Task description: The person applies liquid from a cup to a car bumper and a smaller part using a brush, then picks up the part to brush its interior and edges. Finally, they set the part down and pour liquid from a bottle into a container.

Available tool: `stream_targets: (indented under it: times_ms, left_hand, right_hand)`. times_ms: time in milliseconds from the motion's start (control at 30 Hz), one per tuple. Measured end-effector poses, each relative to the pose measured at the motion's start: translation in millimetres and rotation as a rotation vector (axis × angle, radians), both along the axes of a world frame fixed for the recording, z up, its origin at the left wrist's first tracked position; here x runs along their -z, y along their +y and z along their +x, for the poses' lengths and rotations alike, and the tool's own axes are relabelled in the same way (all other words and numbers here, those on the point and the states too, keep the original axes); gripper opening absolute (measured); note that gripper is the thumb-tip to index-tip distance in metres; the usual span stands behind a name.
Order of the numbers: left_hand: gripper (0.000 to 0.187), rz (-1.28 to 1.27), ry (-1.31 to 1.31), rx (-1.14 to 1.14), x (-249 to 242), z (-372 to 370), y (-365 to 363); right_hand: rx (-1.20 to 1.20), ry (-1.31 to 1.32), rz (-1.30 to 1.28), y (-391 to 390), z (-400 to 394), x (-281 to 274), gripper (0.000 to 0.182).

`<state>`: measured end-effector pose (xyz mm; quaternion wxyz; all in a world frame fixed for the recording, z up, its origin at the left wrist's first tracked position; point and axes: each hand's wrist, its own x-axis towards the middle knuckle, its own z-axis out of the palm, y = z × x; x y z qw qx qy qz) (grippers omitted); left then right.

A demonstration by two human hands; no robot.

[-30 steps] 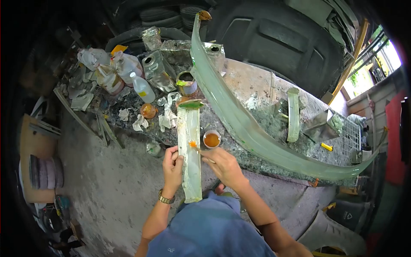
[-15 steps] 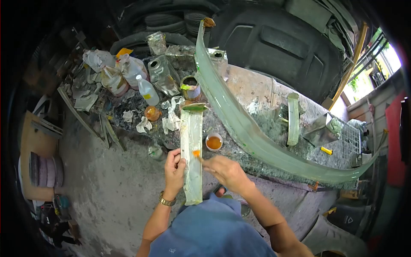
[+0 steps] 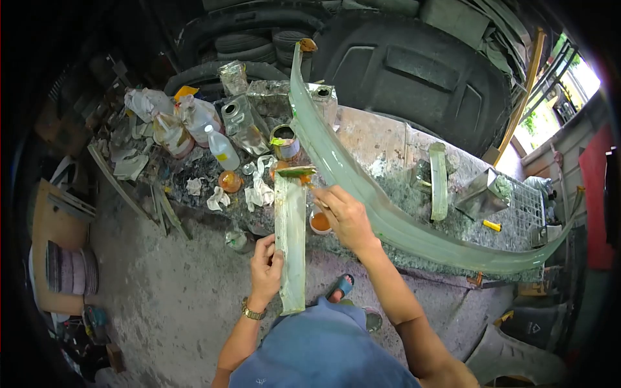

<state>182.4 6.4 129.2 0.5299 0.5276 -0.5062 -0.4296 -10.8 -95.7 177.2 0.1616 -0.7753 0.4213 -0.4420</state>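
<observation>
From my remote view I see the left hand (image 3: 266,265) gripping the left edge of a pale green fiberglass strip (image 3: 291,239) near its middle, thumb uppermost. The strip runs from 12 to 6 o'clock, its near end by the blue shirt (image 3: 317,349) and its far end over the front of the worktop (image 3: 372,129). I have the right hand (image 3: 346,216) closed around a slim brush (image 3: 307,182), its orange tip at the strip's far end, by the green flange (image 3: 296,172). I can't tell whether the tip touches.

Taking the strip's middle as my clock center, I find a cup of amber liquid (image 3: 319,221) at 2 o'clock, partly hidden by the right hand. A long curved fiberglass panel (image 3: 362,194) sweeps from 12 round to 3 o'clock; beyond it, at 2, lies a short fiberglass piece (image 3: 438,184), with a yellow cylinder (image 3: 491,226) at 3. At 12 I see an open can (image 3: 286,150); at 11, crumpled white rags (image 3: 260,193) and a white plastic bottle (image 3: 222,151).
</observation>
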Motion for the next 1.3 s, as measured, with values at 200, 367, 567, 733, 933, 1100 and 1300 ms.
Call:
stream_targets:
  times_ms: [200, 367, 567, 733, 933, 1100, 1300]
  left_hand:
    - [0.029, -0.052, -0.117, 0.016, -5, 1, -2]
    - [0.030, 0.005, -0.075, -0.014, 2, 5, -6]
    - [0.028, 0.014, -0.021, 0.009, 8, 5, -6]
    - [0.028, 0.002, -0.006, -0.023, 3, 7, -12]
    - [0.027, 0.040, 0.075, -0.015, 6, 9, -19]
    - [0.027, 0.044, 0.102, 0.018, 5, 3, -20]
    - [0.028, 0.023, 0.057, 0.029, 5, 3, -16]
  right_hand:
    - [-0.131, 0.032, 0.129, 24, -2, -2, 0.023]
    - [-0.218, 0.026, 0.185, 49, -9, -17, 0.026]
    - [-0.043, -0.064, 0.040, 0, 3, -14, 0.021]
    - [-0.188, -0.003, 0.107, 31, 9, -1, 0.020]
    - [-0.367, -0.042, 0.413, 81, -4, -17, 0.016]
    - [-0.438, -0.018, 0.443, 34, -15, -12, 0.012]
    - [-0.014, -0.073, 0.161, -5, -4, -8, 0.014]
